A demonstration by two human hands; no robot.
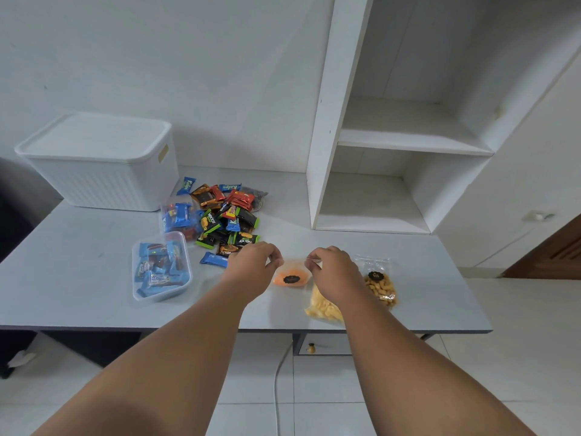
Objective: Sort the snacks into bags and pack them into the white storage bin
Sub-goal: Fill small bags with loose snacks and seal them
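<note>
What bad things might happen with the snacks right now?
1. Left hand and right hand only pinch the orange snack bag by its top corners; it may slip, or spill if unsealed.
2. The yellow snack bag lies near the front edge of the table, under the right forearm; a nudge may drop it.
3. The white storage bin has its lid on, so packing may stall.

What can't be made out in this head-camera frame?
Inside the white lidded plastic storage bin: head view, the closed lid hides any contents.
Mouth of the clear plastic bag of orange snacks: head view, left hand and right hand pinch it, hiding whether it is sealed.
Its black round label: print too small.
Clear bag of yellow snacks: head view, the right forearm covers part of it.
</note>
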